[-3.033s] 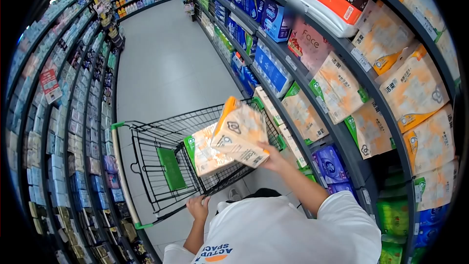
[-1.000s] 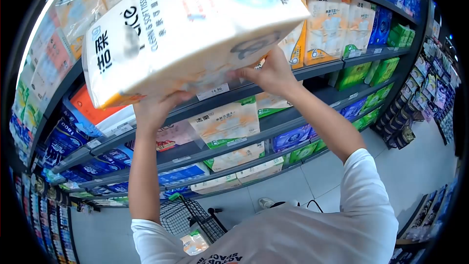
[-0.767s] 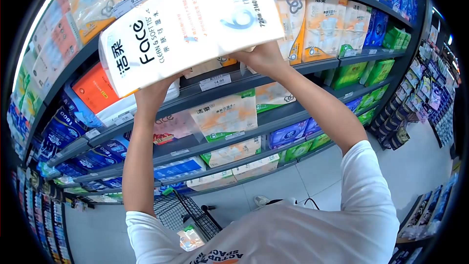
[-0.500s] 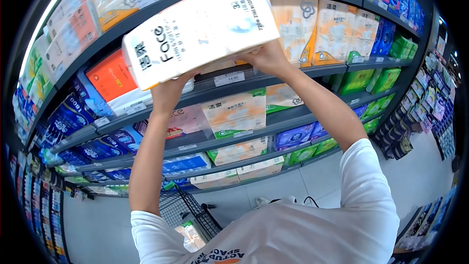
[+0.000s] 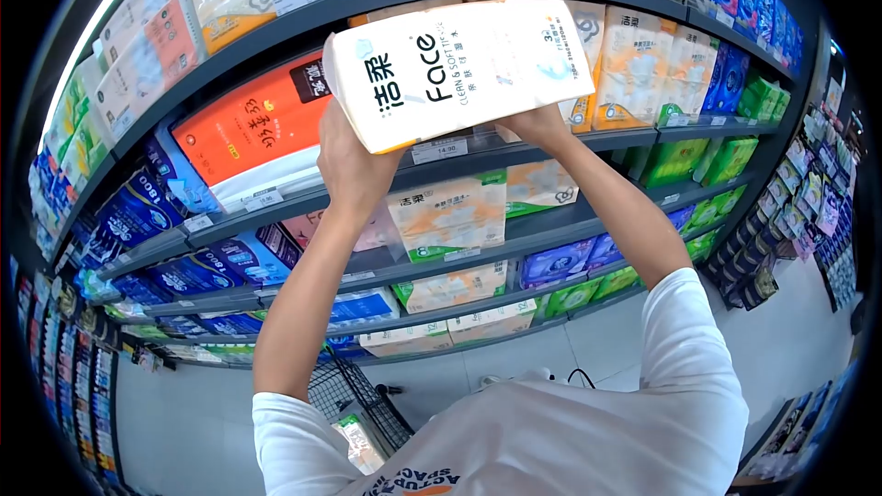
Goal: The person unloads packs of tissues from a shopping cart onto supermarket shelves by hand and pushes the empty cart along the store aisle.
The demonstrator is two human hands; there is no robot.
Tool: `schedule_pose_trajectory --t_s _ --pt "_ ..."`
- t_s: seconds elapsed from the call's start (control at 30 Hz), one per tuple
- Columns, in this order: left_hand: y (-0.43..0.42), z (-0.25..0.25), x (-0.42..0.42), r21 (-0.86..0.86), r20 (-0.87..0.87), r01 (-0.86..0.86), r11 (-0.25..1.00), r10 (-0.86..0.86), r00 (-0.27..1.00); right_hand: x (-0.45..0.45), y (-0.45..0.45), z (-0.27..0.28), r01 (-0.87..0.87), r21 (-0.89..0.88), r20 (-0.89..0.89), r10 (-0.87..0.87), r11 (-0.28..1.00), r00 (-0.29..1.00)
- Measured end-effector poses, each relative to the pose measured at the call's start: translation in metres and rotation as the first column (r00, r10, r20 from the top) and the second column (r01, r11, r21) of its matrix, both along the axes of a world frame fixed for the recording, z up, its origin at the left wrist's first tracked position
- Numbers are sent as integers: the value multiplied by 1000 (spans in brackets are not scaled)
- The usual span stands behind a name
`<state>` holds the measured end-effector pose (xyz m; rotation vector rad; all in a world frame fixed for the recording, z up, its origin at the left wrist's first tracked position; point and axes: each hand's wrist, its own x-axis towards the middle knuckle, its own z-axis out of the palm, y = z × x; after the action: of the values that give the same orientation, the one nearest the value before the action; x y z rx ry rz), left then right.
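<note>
A white tissue pack [image 5: 469, 73] with "Face" printed on its side is held up in front of the upper-middle shelf [image 5: 625, 138]. My left hand [image 5: 356, 161] grips its lower left corner, with the fingers partly behind the pack. Under its right part, my right hand [image 5: 537, 124] supports the bottom, and those fingertips are hidden. To the left of the pack lies a large orange and white tissue pack [image 5: 248, 133]. Similar cream and orange packs [image 5: 629, 64] stand on the same shelf to the right.
Below are shelves with cream packs [image 5: 450, 216], purple packs [image 5: 558, 260] and green packs [image 5: 675, 161]. A black wire cart [image 5: 358, 395] holding a tissue pack [image 5: 360, 443] stands at the lower left of my body. Hanging goods [image 5: 790, 188] line a rack at the right.
Since the earlier frames, both hands have brought the white pack farther from me, toward the shelf, and it looks smaller. The view has turned from the aisle and cart to the shelves.
</note>
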<state>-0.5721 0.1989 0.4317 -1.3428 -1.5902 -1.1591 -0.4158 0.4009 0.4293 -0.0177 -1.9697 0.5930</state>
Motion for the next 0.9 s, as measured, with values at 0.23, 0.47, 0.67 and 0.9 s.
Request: schedule_pose_trajectory --t_s 0.23,0.47,0.67,0.9 --pt "3 -6 4 51 -27 46 998 -45 999 -1 15 -2 -63 19 57 62 998 996" --pt "21 -6 12 19 176 214 977 -214 961 -8 34 -13 -152 19 -141 153 988 978" --pt "54 -11 -20 142 507 540 830 -529 680 15 24 2 -40 -362 110 86 931 990" --pt "54 10 -54 -244 498 436 866 -274 823 -11 24 4 218 -270 297 -134 938 945"
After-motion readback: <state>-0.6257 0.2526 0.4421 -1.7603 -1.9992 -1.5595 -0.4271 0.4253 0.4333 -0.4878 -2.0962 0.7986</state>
